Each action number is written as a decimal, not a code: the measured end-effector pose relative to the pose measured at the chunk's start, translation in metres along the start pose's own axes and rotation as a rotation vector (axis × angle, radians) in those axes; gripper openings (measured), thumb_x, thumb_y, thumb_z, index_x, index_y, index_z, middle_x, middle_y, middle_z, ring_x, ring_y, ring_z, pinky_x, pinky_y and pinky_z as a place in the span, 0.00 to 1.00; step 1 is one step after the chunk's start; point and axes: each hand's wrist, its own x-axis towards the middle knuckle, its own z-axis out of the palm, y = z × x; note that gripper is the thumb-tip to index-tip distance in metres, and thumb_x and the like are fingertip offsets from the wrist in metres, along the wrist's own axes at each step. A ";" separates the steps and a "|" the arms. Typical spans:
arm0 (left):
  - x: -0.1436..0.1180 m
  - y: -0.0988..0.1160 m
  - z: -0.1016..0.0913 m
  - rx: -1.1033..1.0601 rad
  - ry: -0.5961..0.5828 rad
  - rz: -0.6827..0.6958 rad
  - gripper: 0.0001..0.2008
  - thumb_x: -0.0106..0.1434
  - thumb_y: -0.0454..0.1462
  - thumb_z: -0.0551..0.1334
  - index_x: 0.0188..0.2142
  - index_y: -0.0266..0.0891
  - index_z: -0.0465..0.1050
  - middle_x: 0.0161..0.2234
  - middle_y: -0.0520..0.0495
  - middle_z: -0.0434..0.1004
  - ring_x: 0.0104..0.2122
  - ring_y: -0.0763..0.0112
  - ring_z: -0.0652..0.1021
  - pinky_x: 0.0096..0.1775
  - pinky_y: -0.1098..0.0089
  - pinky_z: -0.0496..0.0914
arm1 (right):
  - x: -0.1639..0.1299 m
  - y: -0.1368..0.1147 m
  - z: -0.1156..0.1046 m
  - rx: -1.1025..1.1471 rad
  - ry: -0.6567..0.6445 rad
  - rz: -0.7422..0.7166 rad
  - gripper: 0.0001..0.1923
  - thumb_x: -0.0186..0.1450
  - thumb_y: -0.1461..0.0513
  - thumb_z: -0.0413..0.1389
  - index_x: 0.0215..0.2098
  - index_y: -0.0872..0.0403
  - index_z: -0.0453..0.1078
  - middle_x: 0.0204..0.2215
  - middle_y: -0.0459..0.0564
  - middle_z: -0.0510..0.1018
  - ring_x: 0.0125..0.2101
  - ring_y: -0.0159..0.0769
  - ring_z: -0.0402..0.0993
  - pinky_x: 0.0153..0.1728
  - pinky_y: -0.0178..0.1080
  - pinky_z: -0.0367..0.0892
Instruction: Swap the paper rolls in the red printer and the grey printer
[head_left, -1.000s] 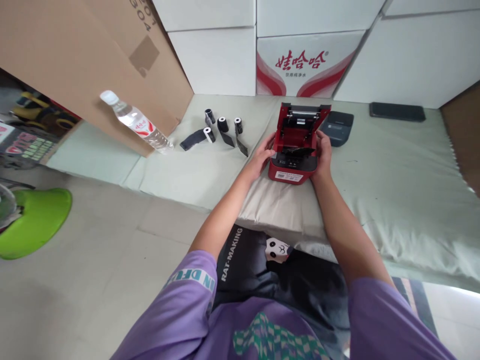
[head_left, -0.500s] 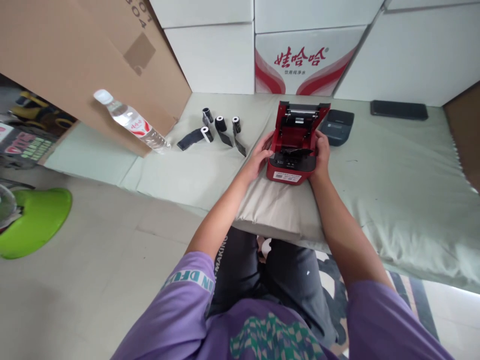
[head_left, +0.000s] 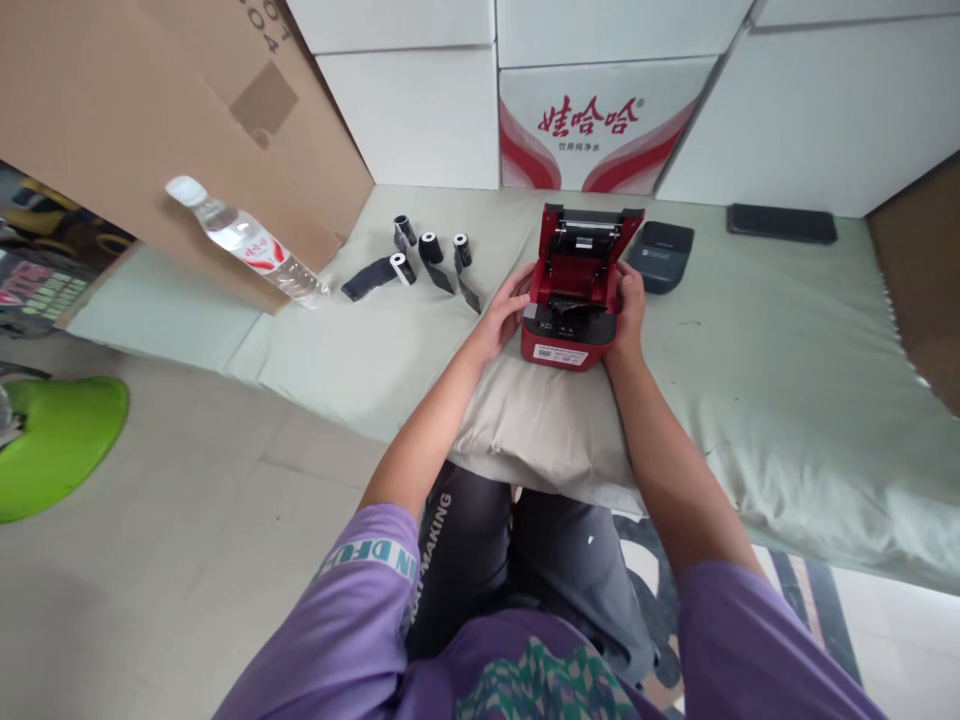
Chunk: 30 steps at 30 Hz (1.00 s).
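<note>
- Both hands and the red printer [head_left: 576,300] sit a touch further left and nearer the body than in the earlier frames; grip looks unchanged, so much of that may be head motion.
- Left hand [head_left: 504,312] is wrapped on the printer's left side wall, fingers curled up to the open bay edge.
- Right hand [head_left: 628,312] is clamped on the right side wall, thumb at the rim.
- Printer rests on the beige pillow [head_left: 547,430] at the near edge of the green mattress [head_left: 787,360], lid [head_left: 592,225] flipped up and back, a dark strip lying across the paper bay.
- Handling, my read: rigid plastic shell, light to moderate weight, smooth sides that could slip. Take it by the lower body on both sides, never by the hinged lid. Soft pillow underneath means it may rock.
- Nearby: four black paper rolls [head_left: 427,255] just left, water bottle [head_left: 244,242] further left, dark grey device [head_left: 660,256] just right of the printer, black phone [head_left: 780,223] well apart.
</note>
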 end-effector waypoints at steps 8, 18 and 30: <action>0.002 -0.002 -0.009 -0.010 0.015 -0.035 0.28 0.63 0.46 0.68 0.62 0.48 0.78 0.73 0.52 0.72 0.81 0.52 0.55 0.79 0.53 0.52 | -0.011 -0.040 -0.002 -0.301 0.072 -0.232 0.15 0.65 0.46 0.64 0.33 0.47 0.74 0.35 0.47 0.74 0.47 0.44 0.77 0.59 0.53 0.74; 0.009 -0.005 -0.008 -0.009 0.047 -0.025 0.20 0.67 0.42 0.64 0.57 0.45 0.79 0.70 0.50 0.76 0.79 0.52 0.62 0.77 0.51 0.56 | 0.024 -0.127 0.041 -1.387 -0.874 -0.054 0.09 0.65 0.60 0.67 0.43 0.48 0.86 0.39 0.52 0.89 0.45 0.52 0.84 0.53 0.54 0.75; 0.010 0.000 -0.004 -0.020 0.078 -0.046 0.14 0.68 0.41 0.63 0.51 0.44 0.80 0.62 0.48 0.82 0.75 0.54 0.68 0.72 0.55 0.64 | 0.032 -0.144 0.073 -1.795 -1.168 -0.181 0.17 0.64 0.59 0.63 0.51 0.50 0.81 0.47 0.57 0.87 0.44 0.52 0.83 0.41 0.46 0.71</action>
